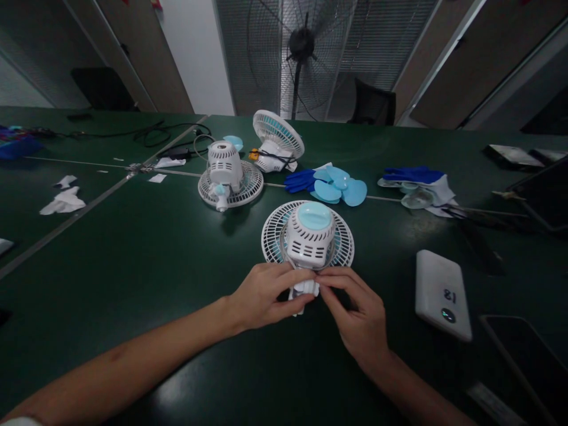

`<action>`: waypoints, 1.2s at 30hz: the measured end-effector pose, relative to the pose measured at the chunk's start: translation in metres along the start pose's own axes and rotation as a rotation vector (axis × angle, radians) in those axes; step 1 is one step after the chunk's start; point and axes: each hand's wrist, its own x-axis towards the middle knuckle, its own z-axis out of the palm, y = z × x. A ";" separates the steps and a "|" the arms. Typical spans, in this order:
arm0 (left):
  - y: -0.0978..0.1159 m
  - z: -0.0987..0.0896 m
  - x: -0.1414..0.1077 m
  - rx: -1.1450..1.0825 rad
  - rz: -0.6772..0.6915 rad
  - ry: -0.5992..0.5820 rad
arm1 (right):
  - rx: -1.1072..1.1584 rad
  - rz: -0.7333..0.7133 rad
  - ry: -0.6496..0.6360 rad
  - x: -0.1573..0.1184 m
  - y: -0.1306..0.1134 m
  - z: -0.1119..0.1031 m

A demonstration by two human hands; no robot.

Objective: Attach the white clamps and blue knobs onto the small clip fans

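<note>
A small white fan (pixel 308 242) with a light-blue rear cap lies grille-down on the dark green table, its clip end toward me. My left hand (pixel 270 294) grips the white clip (pixel 306 287) below the motor housing, thumb underneath and fingers over the top. From the other side, my right hand (pixel 357 305) pinches at the clip's right edge with thumb and forefinger; anything small between those fingertips is hidden. Both hands touch the clip close together.
Behind stand another face-down fan (pixel 225 171) and a tilted fan (pixel 277 142) with a dark cord. Light-blue fan blades (pixel 339 184) lie beside blue gloves (pixel 299 180). A white power bank (pixel 442 293) is at the right, near a dark phone (pixel 523 349). Paper scraps (pixel 64 201) lie left.
</note>
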 end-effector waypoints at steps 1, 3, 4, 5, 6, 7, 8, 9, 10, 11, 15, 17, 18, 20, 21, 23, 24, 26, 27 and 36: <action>0.001 0.001 0.001 0.000 -0.002 0.000 | 0.002 0.011 0.008 0.000 0.001 -0.001; 0.001 0.003 0.002 0.003 0.010 0.005 | -0.003 0.017 0.018 0.001 0.001 -0.002; 0.000 0.003 0.002 0.004 0.017 0.007 | -0.007 0.013 0.016 0.001 0.001 -0.003; 0.000 0.003 0.002 0.004 0.020 0.007 | -0.010 0.006 0.011 0.001 0.000 -0.003; -0.001 0.003 0.002 0.000 0.020 0.007 | -0.013 -0.001 0.003 0.001 0.000 -0.004; -0.002 0.004 0.001 -0.005 0.018 0.007 | -0.015 -0.006 -0.008 0.001 0.000 -0.004; -0.003 0.004 0.001 -0.010 0.015 0.005 | -0.015 -0.007 -0.018 0.001 -0.001 -0.005; -0.004 0.004 0.001 -0.016 0.012 0.000 | -0.015 -0.006 -0.026 0.000 -0.001 -0.005; -0.004 0.004 0.000 -0.023 0.009 -0.006 | -0.015 -0.003 -0.032 0.000 -0.001 -0.005; -0.005 0.004 0.000 -0.029 0.009 -0.011 | -0.016 -0.001 -0.034 0.000 -0.001 -0.006; -0.006 0.002 0.000 -0.032 0.015 -0.021 | -0.012 -0.002 -0.056 -0.001 -0.001 -0.007; -0.006 0.002 -0.001 -0.024 0.018 -0.008 | 0.014 0.012 -0.073 0.000 -0.002 -0.007; -0.006 0.002 -0.001 -0.021 0.018 -0.001 | 0.032 0.029 -0.083 0.000 -0.002 -0.007; -0.006 0.002 -0.001 -0.015 0.017 -0.001 | 0.072 0.068 -0.110 0.002 -0.003 -0.006; -0.005 0.002 -0.001 -0.012 0.019 -0.007 | 0.088 0.086 -0.124 0.003 -0.003 -0.006; -0.005 0.002 0.000 -0.009 0.026 -0.018 | 0.106 0.103 -0.151 0.003 -0.003 -0.006; -0.005 0.002 0.000 -0.010 0.025 -0.022 | 0.106 0.103 -0.156 0.003 -0.004 -0.006; -0.004 0.001 0.000 -0.016 0.013 -0.022 | 0.086 0.090 -0.137 0.001 -0.004 -0.007; -0.004 0.001 0.000 -0.019 0.004 -0.020 | 0.070 0.074 -0.111 0.000 -0.004 -0.007; -0.006 0.001 -0.002 -0.023 -0.002 -0.022 | -0.148 -0.172 -0.112 -0.005 0.001 -0.012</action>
